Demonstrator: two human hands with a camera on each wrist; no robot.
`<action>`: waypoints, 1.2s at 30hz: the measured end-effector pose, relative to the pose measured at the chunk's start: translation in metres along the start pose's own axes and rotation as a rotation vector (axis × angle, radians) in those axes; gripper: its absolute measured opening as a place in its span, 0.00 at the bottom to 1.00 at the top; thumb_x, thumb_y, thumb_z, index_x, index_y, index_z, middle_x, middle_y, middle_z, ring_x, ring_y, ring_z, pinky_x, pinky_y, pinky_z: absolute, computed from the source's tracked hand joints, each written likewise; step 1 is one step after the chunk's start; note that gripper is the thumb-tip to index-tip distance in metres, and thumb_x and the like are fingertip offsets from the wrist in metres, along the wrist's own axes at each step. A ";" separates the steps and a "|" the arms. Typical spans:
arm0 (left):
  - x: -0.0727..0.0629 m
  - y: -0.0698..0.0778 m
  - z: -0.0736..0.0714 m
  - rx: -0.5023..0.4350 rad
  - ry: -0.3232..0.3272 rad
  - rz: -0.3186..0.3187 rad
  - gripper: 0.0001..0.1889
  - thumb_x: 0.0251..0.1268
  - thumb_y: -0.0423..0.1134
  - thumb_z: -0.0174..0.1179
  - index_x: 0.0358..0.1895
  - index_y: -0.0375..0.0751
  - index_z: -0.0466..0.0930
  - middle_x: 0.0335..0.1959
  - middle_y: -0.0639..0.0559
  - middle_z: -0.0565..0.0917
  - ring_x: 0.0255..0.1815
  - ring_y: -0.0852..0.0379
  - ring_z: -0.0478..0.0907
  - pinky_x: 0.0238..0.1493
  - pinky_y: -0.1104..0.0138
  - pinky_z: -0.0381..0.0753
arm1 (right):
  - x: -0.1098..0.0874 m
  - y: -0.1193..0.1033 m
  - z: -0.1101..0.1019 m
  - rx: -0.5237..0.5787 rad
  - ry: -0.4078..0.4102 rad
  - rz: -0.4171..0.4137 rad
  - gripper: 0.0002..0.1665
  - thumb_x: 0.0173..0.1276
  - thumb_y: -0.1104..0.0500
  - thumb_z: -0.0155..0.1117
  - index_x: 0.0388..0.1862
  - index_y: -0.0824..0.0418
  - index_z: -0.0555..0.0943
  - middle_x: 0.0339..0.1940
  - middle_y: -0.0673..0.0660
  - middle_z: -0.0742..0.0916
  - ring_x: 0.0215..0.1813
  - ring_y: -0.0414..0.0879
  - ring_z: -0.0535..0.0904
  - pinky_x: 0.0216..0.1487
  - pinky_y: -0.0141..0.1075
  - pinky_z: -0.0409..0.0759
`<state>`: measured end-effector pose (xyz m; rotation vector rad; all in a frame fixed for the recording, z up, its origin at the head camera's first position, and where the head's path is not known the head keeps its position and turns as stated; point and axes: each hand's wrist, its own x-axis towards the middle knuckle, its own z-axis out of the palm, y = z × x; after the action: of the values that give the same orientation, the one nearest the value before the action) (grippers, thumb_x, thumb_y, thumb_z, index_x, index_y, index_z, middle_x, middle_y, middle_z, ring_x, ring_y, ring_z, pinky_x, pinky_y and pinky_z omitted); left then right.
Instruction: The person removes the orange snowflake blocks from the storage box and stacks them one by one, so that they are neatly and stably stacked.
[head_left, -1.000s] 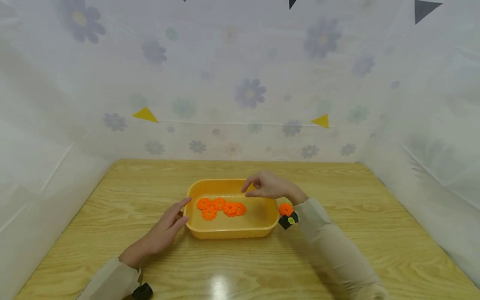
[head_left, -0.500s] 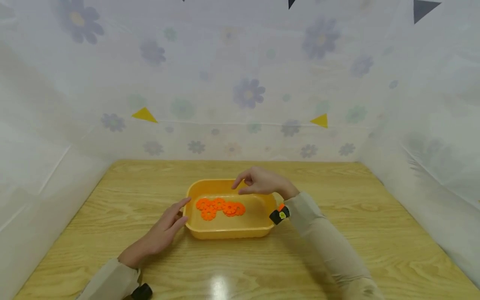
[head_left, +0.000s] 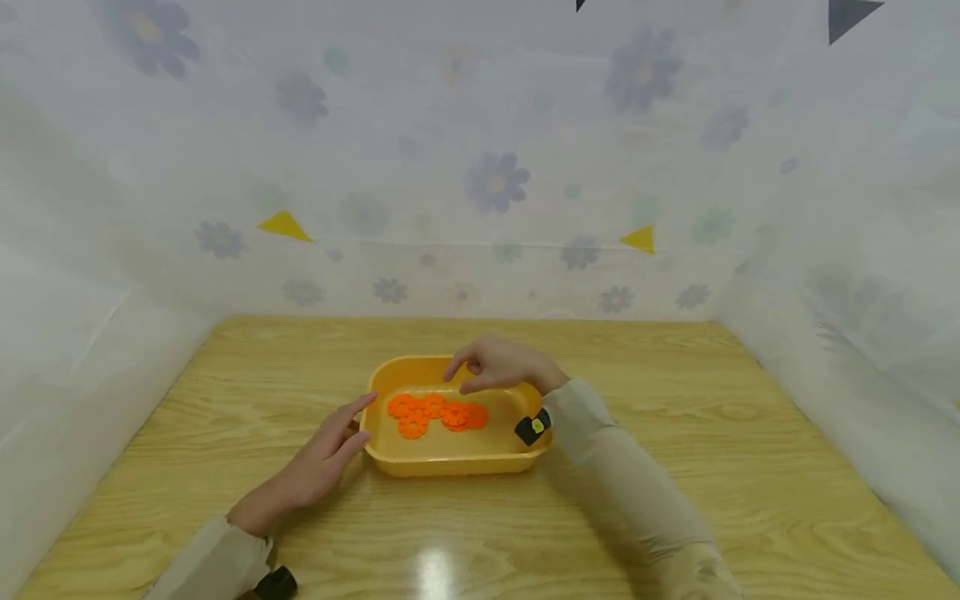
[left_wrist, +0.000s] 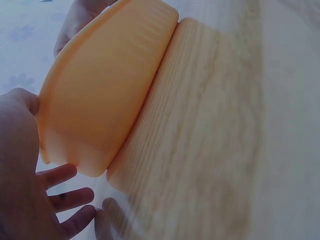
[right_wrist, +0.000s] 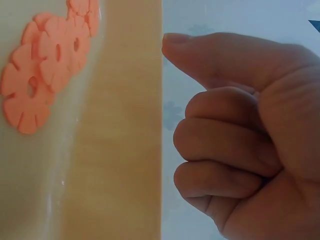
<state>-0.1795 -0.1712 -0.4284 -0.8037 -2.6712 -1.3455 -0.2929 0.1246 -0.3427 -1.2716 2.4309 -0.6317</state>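
Note:
A yellow-orange plastic tray [head_left: 468,468] stands on the table with several orange notched flower-shaped discs [head_left: 412,425] in its left and middle part, some overlapping. My left hand [head_left: 318,467] holds the tray's left end, index finger and thumb at the rim. In the left wrist view, a finger [left_wrist: 62,173] touches the outer wall and the other fingers extend beside it. Over the tray's right back part hovers my right hand [head_left: 498,364], thumb and index finger apart with nothing between them. Its other fingers [right_wrist: 215,140] are curled in the right wrist view.
The wood-patterned table [head_left: 637,350] ends at a pale flower-print curtain [head_left: 420,167] behind, with matching curtains at both sides. Each wrist bears a black camera; the right one [head_left: 533,427] overlaps the tray's right end in the head view.
My right hand has moved left over the tray, holding nothing. The orange disc on the table right of the tray is now hidden behind the right wrist and sleeve. My left hand stays at the rim.

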 end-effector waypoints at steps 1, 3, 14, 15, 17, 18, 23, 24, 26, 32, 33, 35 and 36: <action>-0.001 0.000 -0.001 -0.002 0.000 0.002 0.26 0.76 0.37 0.46 0.73 0.39 0.56 0.62 0.37 0.69 0.48 0.53 0.70 0.44 0.67 0.73 | 0.003 0.000 0.002 -0.012 -0.011 -0.004 0.15 0.66 0.62 0.64 0.52 0.60 0.83 0.11 0.44 0.63 0.18 0.37 0.53 0.28 0.28 0.61; -0.002 0.000 -0.001 -0.009 -0.002 0.001 0.26 0.76 0.37 0.46 0.73 0.38 0.56 0.63 0.36 0.68 0.48 0.52 0.70 0.44 0.67 0.74 | 0.007 0.000 0.006 -0.030 -0.039 -0.009 0.15 0.66 0.63 0.64 0.52 0.60 0.84 0.11 0.44 0.64 0.18 0.37 0.53 0.28 0.28 0.60; -0.002 0.000 0.002 -0.009 -0.019 -0.017 0.26 0.77 0.40 0.45 0.74 0.40 0.55 0.63 0.37 0.67 0.49 0.51 0.68 0.46 0.66 0.72 | 0.007 0.006 0.020 -0.079 -0.107 -0.033 0.18 0.60 0.70 0.64 0.51 0.64 0.83 0.15 0.46 0.65 0.18 0.37 0.51 0.26 0.28 0.57; -0.001 0.000 0.002 -0.008 -0.020 -0.019 0.26 0.77 0.40 0.45 0.74 0.40 0.55 0.63 0.37 0.67 0.49 0.51 0.68 0.45 0.66 0.72 | 0.007 0.007 0.021 -0.078 -0.114 -0.018 0.19 0.60 0.70 0.64 0.51 0.63 0.82 0.17 0.47 0.67 0.19 0.37 0.51 0.27 0.28 0.57; -0.002 0.000 0.001 -0.011 -0.021 -0.019 0.26 0.77 0.39 0.45 0.74 0.40 0.55 0.64 0.37 0.66 0.49 0.51 0.68 0.45 0.66 0.72 | 0.008 0.007 0.021 -0.069 -0.125 0.009 0.20 0.59 0.70 0.65 0.52 0.63 0.82 0.19 0.48 0.69 0.19 0.38 0.52 0.27 0.29 0.58; -0.002 0.001 0.001 -0.015 -0.020 -0.016 0.26 0.77 0.39 0.45 0.74 0.40 0.55 0.64 0.37 0.66 0.49 0.51 0.68 0.45 0.66 0.72 | 0.009 0.007 0.021 -0.060 -0.132 0.024 0.21 0.59 0.70 0.65 0.53 0.62 0.82 0.20 0.49 0.70 0.19 0.38 0.53 0.27 0.29 0.58; -0.003 0.001 0.001 -0.036 -0.026 -0.006 0.26 0.77 0.37 0.45 0.74 0.39 0.55 0.64 0.36 0.65 0.49 0.50 0.68 0.44 0.67 0.73 | 0.009 0.008 0.024 -0.025 -0.155 0.074 0.24 0.57 0.72 0.65 0.54 0.61 0.81 0.19 0.48 0.71 0.20 0.39 0.55 0.27 0.29 0.59; -0.003 0.000 0.000 -0.039 -0.027 -0.006 0.26 0.77 0.37 0.45 0.74 0.39 0.55 0.64 0.36 0.65 0.49 0.50 0.68 0.44 0.67 0.73 | 0.009 0.009 0.025 -0.021 -0.158 0.077 0.24 0.57 0.71 0.65 0.55 0.61 0.80 0.18 0.48 0.71 0.20 0.39 0.55 0.27 0.29 0.59; -0.003 0.000 0.000 -0.038 -0.027 -0.008 0.26 0.77 0.37 0.45 0.74 0.39 0.55 0.65 0.36 0.65 0.49 0.51 0.69 0.44 0.67 0.73 | 0.009 0.009 0.026 -0.031 -0.160 0.070 0.25 0.58 0.71 0.66 0.56 0.62 0.80 0.21 0.49 0.73 0.20 0.38 0.55 0.28 0.29 0.59; -0.003 0.001 0.000 -0.025 -0.026 -0.026 0.26 0.77 0.39 0.45 0.74 0.40 0.55 0.65 0.36 0.65 0.50 0.51 0.68 0.46 0.66 0.73 | 0.007 0.007 0.028 -0.087 -0.150 0.028 0.27 0.57 0.69 0.67 0.58 0.62 0.79 0.42 0.57 0.84 0.26 0.39 0.62 0.36 0.29 0.66; -0.004 0.001 -0.001 -0.023 -0.027 -0.026 0.26 0.77 0.39 0.45 0.74 0.40 0.55 0.65 0.36 0.65 0.50 0.51 0.68 0.46 0.66 0.73 | 0.007 0.006 0.029 -0.095 -0.148 0.025 0.27 0.57 0.69 0.67 0.58 0.63 0.79 0.48 0.57 0.84 0.29 0.39 0.66 0.39 0.29 0.69; -0.004 0.001 -0.002 -0.020 -0.029 -0.026 0.26 0.77 0.39 0.45 0.74 0.40 0.54 0.66 0.36 0.65 0.50 0.50 0.69 0.46 0.66 0.73 | 0.007 0.006 0.031 -0.105 -0.150 0.033 0.27 0.57 0.68 0.67 0.58 0.63 0.79 0.56 0.58 0.82 0.36 0.42 0.71 0.46 0.31 0.73; -0.004 0.002 -0.002 -0.020 -0.029 -0.026 0.26 0.77 0.39 0.45 0.74 0.40 0.54 0.66 0.36 0.64 0.50 0.50 0.69 0.46 0.66 0.73 | 0.008 0.006 0.032 -0.107 -0.150 0.035 0.26 0.58 0.68 0.67 0.58 0.63 0.79 0.58 0.58 0.81 0.41 0.43 0.73 0.50 0.33 0.74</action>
<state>-0.1755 -0.1741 -0.4270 -0.7997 -2.7037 -1.3787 -0.2863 0.1137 -0.3732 -1.2658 2.3847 -0.3867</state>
